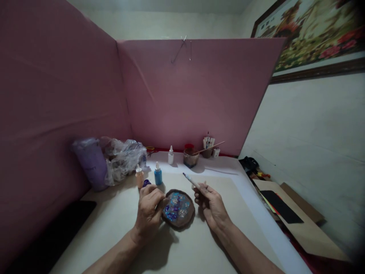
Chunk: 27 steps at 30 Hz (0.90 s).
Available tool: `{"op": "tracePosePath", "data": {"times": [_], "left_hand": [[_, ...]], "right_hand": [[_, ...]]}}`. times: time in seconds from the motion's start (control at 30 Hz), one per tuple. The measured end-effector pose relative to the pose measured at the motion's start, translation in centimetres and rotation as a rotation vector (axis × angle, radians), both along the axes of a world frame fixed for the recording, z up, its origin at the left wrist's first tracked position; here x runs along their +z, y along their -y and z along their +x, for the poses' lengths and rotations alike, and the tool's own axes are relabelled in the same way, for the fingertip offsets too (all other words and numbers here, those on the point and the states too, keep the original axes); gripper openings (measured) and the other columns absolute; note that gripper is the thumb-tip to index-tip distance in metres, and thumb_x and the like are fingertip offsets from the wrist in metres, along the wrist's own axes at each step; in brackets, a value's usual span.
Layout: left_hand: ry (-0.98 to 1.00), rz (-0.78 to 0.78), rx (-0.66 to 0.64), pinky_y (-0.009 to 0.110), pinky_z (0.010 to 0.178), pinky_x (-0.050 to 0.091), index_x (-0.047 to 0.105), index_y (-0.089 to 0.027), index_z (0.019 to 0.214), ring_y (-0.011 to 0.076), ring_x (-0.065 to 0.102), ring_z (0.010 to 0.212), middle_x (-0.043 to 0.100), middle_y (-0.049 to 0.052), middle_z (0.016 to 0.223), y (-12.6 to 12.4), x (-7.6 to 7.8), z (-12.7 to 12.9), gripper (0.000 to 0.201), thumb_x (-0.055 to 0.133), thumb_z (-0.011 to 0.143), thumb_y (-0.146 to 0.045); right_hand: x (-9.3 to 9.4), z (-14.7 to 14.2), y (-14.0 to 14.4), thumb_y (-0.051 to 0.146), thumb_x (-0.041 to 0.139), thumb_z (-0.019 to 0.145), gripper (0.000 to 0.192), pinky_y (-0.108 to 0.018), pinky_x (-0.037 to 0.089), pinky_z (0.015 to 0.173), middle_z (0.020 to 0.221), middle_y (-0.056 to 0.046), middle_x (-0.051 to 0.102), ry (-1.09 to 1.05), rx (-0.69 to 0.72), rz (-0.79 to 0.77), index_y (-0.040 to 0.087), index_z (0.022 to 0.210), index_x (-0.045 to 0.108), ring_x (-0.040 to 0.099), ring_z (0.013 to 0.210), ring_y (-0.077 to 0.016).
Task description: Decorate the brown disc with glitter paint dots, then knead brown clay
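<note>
A brown, clay-like dish (186, 220) lies on the pale sheet, its inside dabbed with blue, purple and pale paint. My left hand (149, 207) is closed at the dish's left rim, fingers curled and fingertips partly hidden. Just behind its knuckles shows an uncapped purple paint bottle (146, 183). To the right of the dish, my right hand (211, 205) grips a white-handled paintbrush (191, 180), its purple-stained tip pointing up and left above the sheet. Something small and white peeks out behind the right fingers; its kind is unclear. A blue bottle (158, 174) and a peach bottle (139, 176) stand beyond the left hand.
Farther back are a white bottle (170, 156), a cup of dark liquid (190, 158) with a stick across it, and a pot of brushes (208, 151). A purple container (91, 163) and plastic bag (125, 160) stand left. Cardboard sheets (310, 232) lie right.
</note>
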<state>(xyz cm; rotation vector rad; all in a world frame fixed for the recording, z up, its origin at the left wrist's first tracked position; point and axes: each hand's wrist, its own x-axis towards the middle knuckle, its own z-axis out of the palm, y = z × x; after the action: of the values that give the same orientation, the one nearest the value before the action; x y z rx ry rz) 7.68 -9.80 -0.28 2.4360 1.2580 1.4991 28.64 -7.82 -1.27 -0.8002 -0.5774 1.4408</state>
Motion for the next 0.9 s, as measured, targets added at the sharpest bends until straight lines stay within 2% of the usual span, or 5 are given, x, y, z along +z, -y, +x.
{"op": "tracePosePath", "data": {"times": [0.1,0.23,0.4,0.63,0.9], "left_hand": [[0.005,0.011,-0.025,0.037,0.079,0.036,0.05,-0.019,0.067,0.0194,0.048,0.082,0.054,0.002,0.065,0.1,-0.1,0.1,0.023,0.047,0.09,-0.022],[-0.002,0.02,-0.041,0.038,0.081,0.036,0.05,-0.019,0.069,0.0196,0.047,0.084,0.054,0.002,0.067,0.2,-0.1,0.3,0.021,0.048,0.09,-0.02],[0.029,-0.01,-0.008,0.037,0.078,0.037,0.052,-0.019,0.072,0.0201,0.048,0.084,0.054,0.004,0.07,0.1,-0.3,0.5,0.021,0.045,0.091,-0.019],[0.004,0.018,0.015,0.035,0.075,0.038,0.054,-0.018,0.073,0.0195,0.049,0.08,0.056,0.003,0.071,-0.1,-0.1,0.7,0.018,0.049,0.09,-0.02],[-0.037,0.035,0.038,0.033,0.071,0.037,0.055,-0.018,0.07,0.0171,0.049,0.071,0.056,0.001,0.065,-0.3,-0.3,0.9,0.019,0.053,0.088,-0.02]], "right_hand": [[-0.2,0.1,-0.1,0.026,0.083,0.063,0.026,-0.019,0.044,0.05,0.071,-0.002,0.067,-0.022,0.038,-0.035,0.015,0.081,0.069,0.056,0.058,-0.0091],[-0.1,0.4,-0.5,0.021,0.083,0.06,0.026,-0.02,0.047,0.057,0.073,-0.001,0.066,-0.007,0.031,0.013,0.016,0.081,0.069,0.059,0.063,-0.0105],[0.3,0.5,-0.4,0.016,0.085,0.054,0.031,-0.022,0.049,0.066,0.076,-0.001,0.066,-0.021,0.056,0.031,0.017,0.081,0.07,0.061,0.069,-0.0117],[0.8,-0.2,0.3,0.031,0.082,0.065,0.029,-0.022,0.044,0.056,0.067,0.0,0.061,0.03,0.178,0.058,0.015,0.086,0.069,0.054,0.061,-0.0113],[0.6,0.8,-0.5,0.025,0.083,0.061,0.025,-0.023,0.045,0.056,0.069,0.0,0.062,-0.007,0.11,0.048,0.016,0.079,0.069,0.052,0.058,-0.01]]}}
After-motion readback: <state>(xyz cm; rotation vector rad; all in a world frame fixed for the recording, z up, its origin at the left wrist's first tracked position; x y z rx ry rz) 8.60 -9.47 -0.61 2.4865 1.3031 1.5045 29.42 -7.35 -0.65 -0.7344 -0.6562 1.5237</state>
